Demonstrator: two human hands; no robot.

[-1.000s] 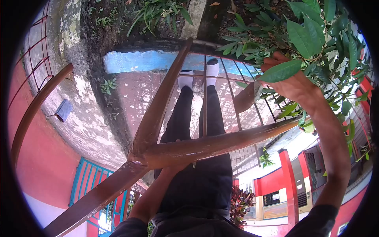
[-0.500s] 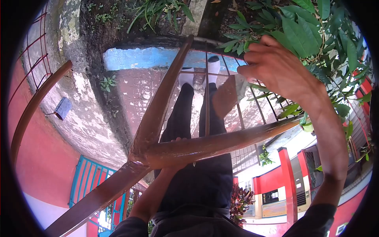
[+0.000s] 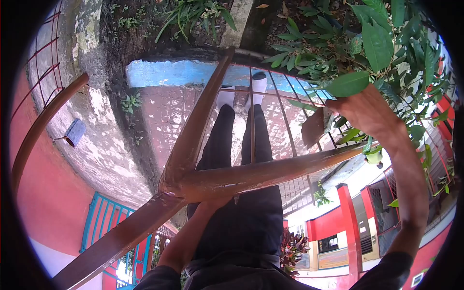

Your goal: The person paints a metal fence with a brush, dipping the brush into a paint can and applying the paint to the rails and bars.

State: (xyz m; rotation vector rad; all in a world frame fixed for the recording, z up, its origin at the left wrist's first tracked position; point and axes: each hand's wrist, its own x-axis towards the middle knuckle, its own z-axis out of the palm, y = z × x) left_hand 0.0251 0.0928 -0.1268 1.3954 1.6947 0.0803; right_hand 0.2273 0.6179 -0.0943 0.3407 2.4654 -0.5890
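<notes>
A brown-painted railing (image 3: 261, 176) with thick rails meeting at a joint and thin upright bars crosses the view in front of me. My left hand (image 3: 215, 203) is against the underside of the thick rail near the joint, its fingers hidden behind it. Over the bars on the right, my right hand (image 3: 362, 106) is closed on a small brown sheet that looks like sandpaper (image 3: 314, 129), which hangs down from the fingers above the rail. A large green leaf (image 3: 348, 84) covers part of this hand.
Leafy branches (image 3: 420, 58) crowd the right side around my right forearm. A blue-painted kerb (image 3: 164, 75) lies beyond my feet. A blue gate (image 3: 106, 217) stands lower left, with a curved brown rail (image 3: 36, 125) further left. A red post (image 3: 350, 227) rises lower right.
My right hand has moved right and down with the brown sheet, which now hangs further right and partly behind leaves. The left fingertips that showed beyond the rail are now hidden.
</notes>
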